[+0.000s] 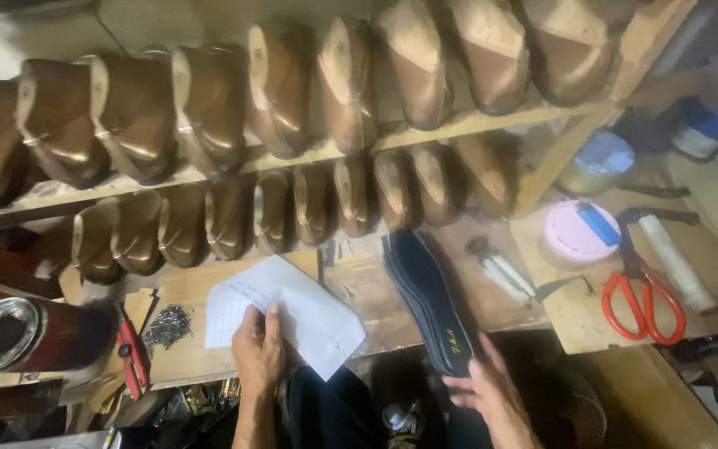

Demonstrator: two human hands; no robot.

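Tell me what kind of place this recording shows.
Most likely a shoemaker's workshop. Two wooden shelves hold rows of brown shoes on lasts, a stack of dark insoles lies on the bench by the right hand, and red-handled scissors lie nearby. The left hand holds white paper.

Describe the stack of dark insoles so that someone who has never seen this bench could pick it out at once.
Start at the two wooden shelves packed with brown shoes on lasts. Just below the lower row, on the workbench, lies the stack of dark insoles, its near end at the right hand. It is the only long, flat, navy-black thing there; the white paper in the left hand lies beside it.
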